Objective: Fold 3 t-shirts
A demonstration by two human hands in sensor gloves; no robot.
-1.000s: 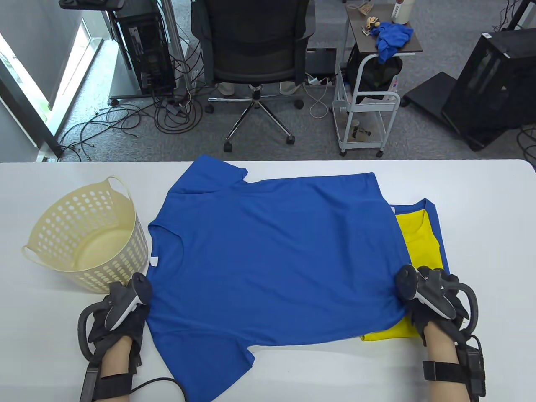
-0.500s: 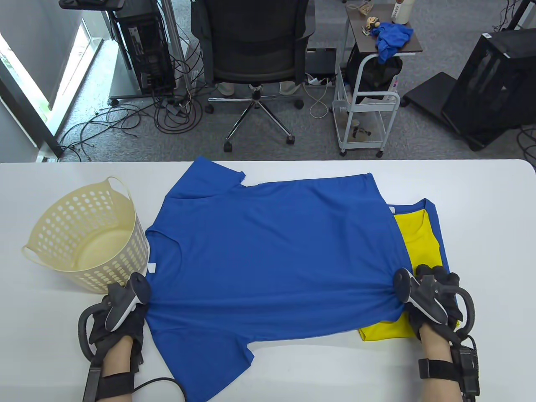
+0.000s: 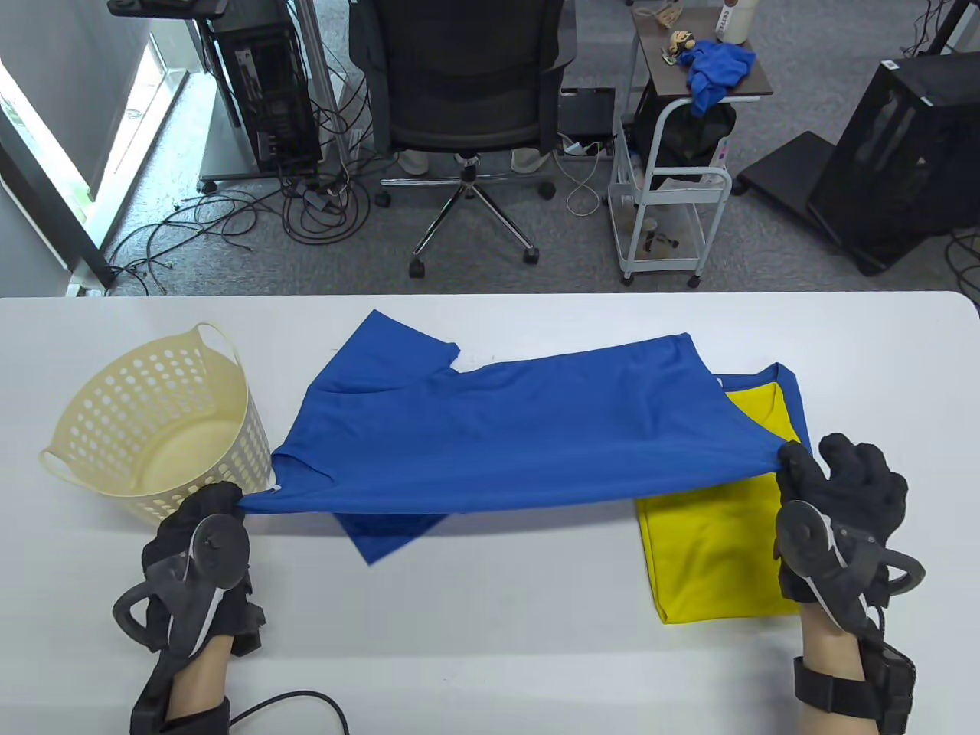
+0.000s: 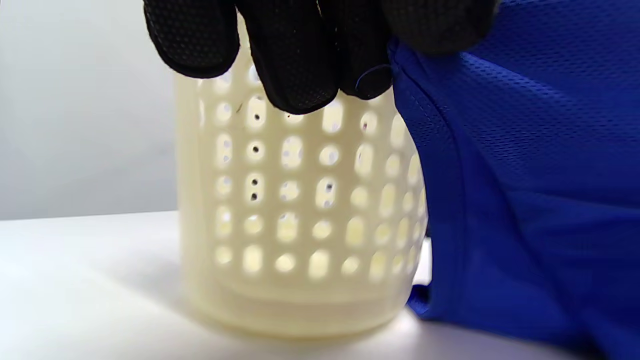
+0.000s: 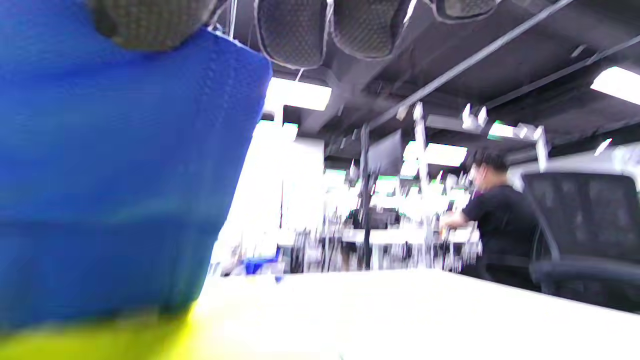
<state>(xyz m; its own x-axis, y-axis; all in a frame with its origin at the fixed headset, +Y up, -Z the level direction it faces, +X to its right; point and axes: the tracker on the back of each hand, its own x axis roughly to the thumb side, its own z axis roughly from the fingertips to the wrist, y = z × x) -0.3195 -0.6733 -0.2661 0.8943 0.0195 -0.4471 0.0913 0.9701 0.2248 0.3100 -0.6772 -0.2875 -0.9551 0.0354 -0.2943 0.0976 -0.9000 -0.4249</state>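
Since earlier, both hands have lifted the blue t-shirt's (image 3: 505, 429) near edge off the tabletop (image 3: 490, 612); left hand (image 3: 200, 536) and right hand (image 3: 838, 498) fingers clamp its corners. Light, limp fabric; judged best held at edges

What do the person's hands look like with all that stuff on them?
Both the left hand and the right hand wear black textured gloves. A dark grey tracker with a round disc and a ring sits on each back. Black straps wrap the bare wrists, and a black cable trails from the left one.
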